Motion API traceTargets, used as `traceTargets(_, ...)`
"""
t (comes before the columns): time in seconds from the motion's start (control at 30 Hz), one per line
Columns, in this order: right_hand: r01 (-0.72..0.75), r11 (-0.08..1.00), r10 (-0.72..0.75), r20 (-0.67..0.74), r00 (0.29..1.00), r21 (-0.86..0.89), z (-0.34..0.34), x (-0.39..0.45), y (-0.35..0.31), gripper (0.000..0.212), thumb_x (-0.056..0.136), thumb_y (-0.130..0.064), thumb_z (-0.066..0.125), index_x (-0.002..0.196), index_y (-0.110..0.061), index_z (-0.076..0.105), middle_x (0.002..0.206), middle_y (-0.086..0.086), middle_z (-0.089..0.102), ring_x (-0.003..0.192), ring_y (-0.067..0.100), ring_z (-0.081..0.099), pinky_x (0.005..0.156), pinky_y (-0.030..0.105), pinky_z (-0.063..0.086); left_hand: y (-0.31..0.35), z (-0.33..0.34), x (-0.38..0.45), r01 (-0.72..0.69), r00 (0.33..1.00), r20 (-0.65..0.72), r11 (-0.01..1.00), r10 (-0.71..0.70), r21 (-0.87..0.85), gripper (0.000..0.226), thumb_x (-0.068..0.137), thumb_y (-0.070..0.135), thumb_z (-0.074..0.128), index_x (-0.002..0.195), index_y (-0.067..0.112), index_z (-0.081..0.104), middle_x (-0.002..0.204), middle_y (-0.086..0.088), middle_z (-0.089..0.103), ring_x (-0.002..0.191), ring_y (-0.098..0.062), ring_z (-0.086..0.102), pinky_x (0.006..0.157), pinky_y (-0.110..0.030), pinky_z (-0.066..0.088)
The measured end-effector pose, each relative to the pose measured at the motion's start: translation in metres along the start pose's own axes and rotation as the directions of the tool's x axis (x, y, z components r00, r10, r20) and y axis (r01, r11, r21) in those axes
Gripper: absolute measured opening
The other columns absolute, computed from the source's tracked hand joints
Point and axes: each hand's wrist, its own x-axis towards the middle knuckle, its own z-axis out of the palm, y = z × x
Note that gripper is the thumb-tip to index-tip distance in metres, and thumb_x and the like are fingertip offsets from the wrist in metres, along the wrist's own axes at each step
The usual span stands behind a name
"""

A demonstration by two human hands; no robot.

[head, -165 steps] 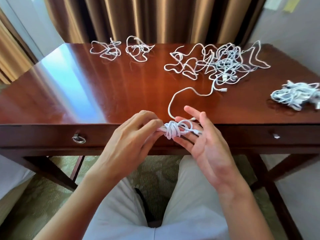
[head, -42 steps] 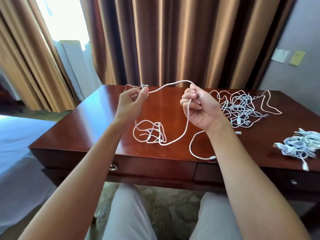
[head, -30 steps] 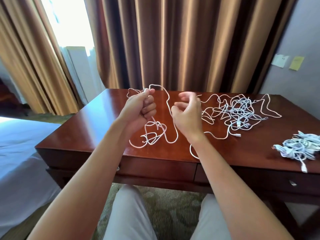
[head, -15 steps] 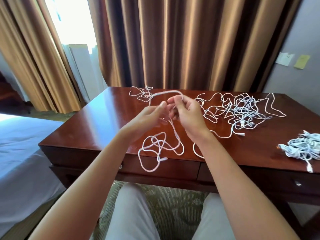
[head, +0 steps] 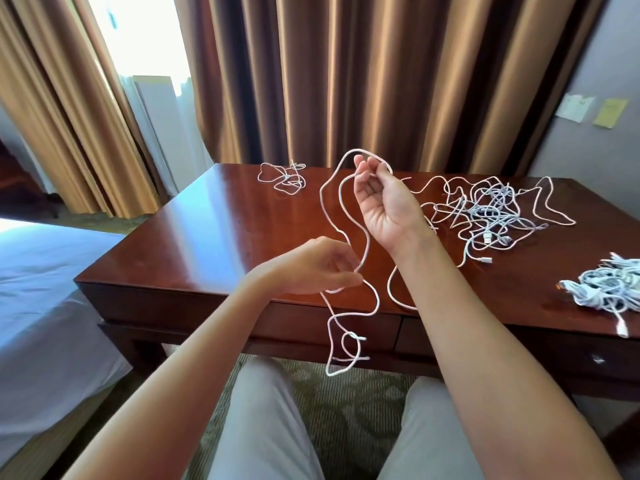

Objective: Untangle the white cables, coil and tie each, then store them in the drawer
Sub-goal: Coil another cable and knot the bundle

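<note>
White cable (head: 346, 216), coiled tight seconds ago, now hangs opened out: right hand (head: 384, 202) raised, fingers (head: 367, 168) hooking its top loop; left hand (head: 311, 268) pinching lower down. Tail dangles past the table (head: 207, 230) edge, knot remaining. Open tabletop lies left of the tangled cable pile (head: 495, 213).

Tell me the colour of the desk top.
The desk top is glossy reddish-brown wood, seen in the head view.

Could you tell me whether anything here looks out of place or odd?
Only the cable held between both hands: its lower end dangles past the desk edge, with a small knot-like loop in it.
</note>
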Motion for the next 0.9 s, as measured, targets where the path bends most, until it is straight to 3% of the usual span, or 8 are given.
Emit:
traceTargets(0.17,-0.028,0.921,0.032,0.003,0.999,-0.388,-0.006,0.0,-0.007,0.015,0.103,-0.005,0.053,0.096,0.003,0.062,0.103,0.023,0.067,0.079,0.021,0.072,0.077,0.025,0.062,-0.005,0.003,0.002,0.063,0.972,-0.206,0.967,-0.116,-0.248,0.033,0.104,0.011,0.046,0.074,0.009,0.059,0.052,-0.001,0.046,0.04,-0.01,0.039,0.042,-0.02,0.033)
traceTargets(0.27,-0.022,0.494,0.047,0.002,0.999,-0.869,-0.017,-0.009,0.002,0.02,0.101,-0.011,0.06,0.112,0.006,0.061,0.101,0.013,0.065,0.08,0.017,0.071,0.076,0.024,0.061,-0.005,-0.002,0.01,0.061,0.892,-0.376,0.891,-0.251,-0.449,0.034,0.107,0.013,0.039,0.077,0.011,0.053,0.042,0.011,0.04,0.033,-0.005,0.031,0.033,-0.017,0.024)
traceTargets(0.37,0.134,0.173,-0.073,0.123,0.99,-0.976,-0.028,-0.021,0.009,0.017,0.098,-0.019,0.065,0.11,-0.006,0.067,0.087,0.005,0.069,0.071,0.011,0.067,0.066,0.021,0.058,-0.004,-0.01,0.014,0.026,0.848,-0.399,0.778,-0.35,-0.628,0.029,0.11,0.022,0.032,0.089,0.012,0.05,0.045,0.009,0.036,0.033,-0.004,0.026,0.034,-0.013,0.021)
traceTargets(0.47,0.164,-0.062,0.198,0.149,0.969,-0.985,-0.039,-0.036,0.01,0.024,0.094,-0.033,0.07,0.104,-0.01,0.07,0.08,0.006,0.07,0.068,0.011,0.064,0.061,0.02,0.053,-0.002,-0.022,0.015,-0.057,0.855,-0.312,0.523,-0.414,-0.85,0.027,0.11,0.026,0.032,0.092,0.014,0.048,0.047,0.007,0.029,0.034,-0.003,0.021,0.033,-0.013,0.018)
traceTargets(0.6,0.314,-0.376,0.464,0.117,0.878,-0.872,-0.059,-0.043,0.027,0.025,0.093,-0.04,0.071,0.11,-0.022,0.075,0.098,0.001,0.071,0.075,0.004,0.058,0.076,0.024,0.052,0.0,-0.04,0.021,-0.122,0.887,-0.074,-0.076,-0.456,-0.99,0.035,0.109,0.018,0.029,0.078,0.012,0.043,0.042,0.005,0.027,0.027,-0.005,0.022,0.026,-0.017,0.015)
traceTargets(0.67,0.335,-0.31,0.472,0.162,0.867,-0.89,-0.064,-0.043,0.034,0.021,0.098,-0.033,0.065,0.098,-0.017,0.078,0.088,0.005,0.073,0.069,0.005,0.056,0.072,0.025,0.05,0.0,-0.044,0.025,-0.179,0.898,-0.014,-0.336,-0.439,-0.925,0.04,0.11,0.017,0.028,0.073,0.01,0.041,0.043,0.001,0.03,0.027,-0.009,0.026,0.027,-0.017,0.019)
traceTargets(0.73,0.296,-0.119,0.477,0.207,0.854,-0.948,-0.065,-0.042,0.035,0.029,0.103,-0.026,0.058,0.091,-0.004,0.075,0.077,0.008,0.072,0.062,0.008,0.056,0.061,0.021,0.048,-0.001,-0.043,0.025,-0.208,0.892,-0.034,-0.342,-0.45,-0.917,0.043,0.111,0.027,0.027,0.079,0.005,0.045,0.056,-0.007,0.043,0.036,-0.013,0.041,0.035,-0.018,0.038)
traceTargets(0.9,0.049,0.502,0.314,0.235,0.92,-0.864,-0.055,-0.041,0.029,0.031,0.108,-0.019,0.044,0.091,0.0,0.062,0.077,0.013,0.07,0.062,0.013,0.063,0.059,0.017,0.053,-0.012,-0.016,0.007,0.228,0.91,0.064,0.364,-0.41,-0.903,0.041,0.106,0.034,0.038,0.09,0.008,0.066,0.067,-0.006,0.061,0.065,-0.02,0.058,0.073,-0.036,0.049)
